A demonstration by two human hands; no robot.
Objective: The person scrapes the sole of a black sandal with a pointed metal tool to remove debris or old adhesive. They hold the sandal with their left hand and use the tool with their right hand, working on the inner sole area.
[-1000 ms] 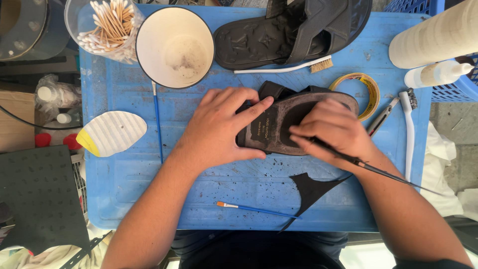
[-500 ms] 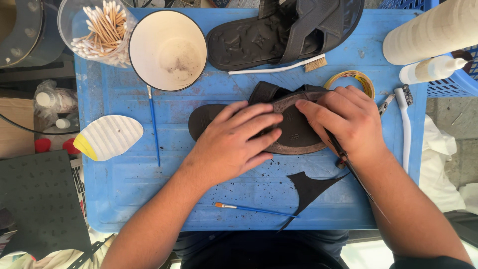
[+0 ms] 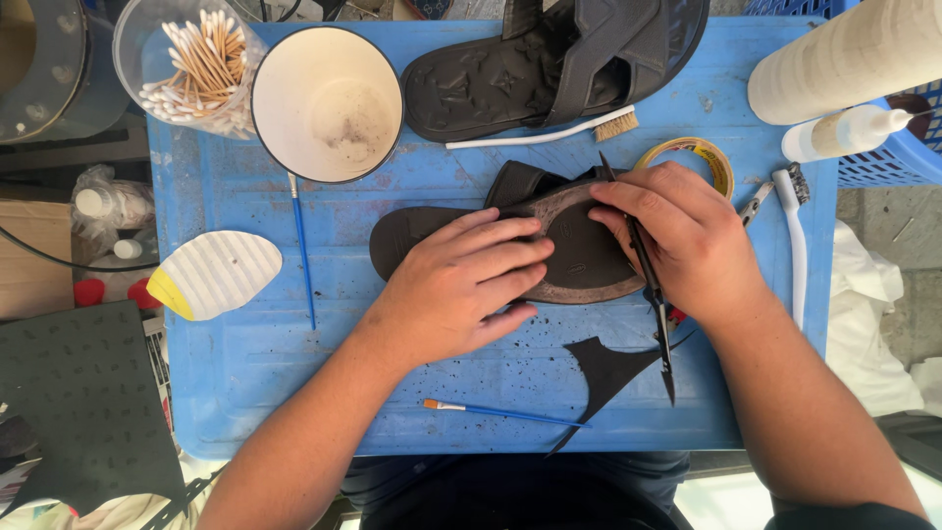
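Left hand (image 3: 461, 285) presses flat, fingers spread, on the sandal (image 3: 579, 260) lying mid-desk (image 3: 245, 363). Right hand (image 3: 687, 240) rests on the sandal's far end, fingers closed on a thin dark tool (image 3: 653, 304), possibly a blade.

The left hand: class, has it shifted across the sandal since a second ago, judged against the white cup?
Yes. The left hand has slid leftward along the sandal, and now lies nearer below the white cup than before.
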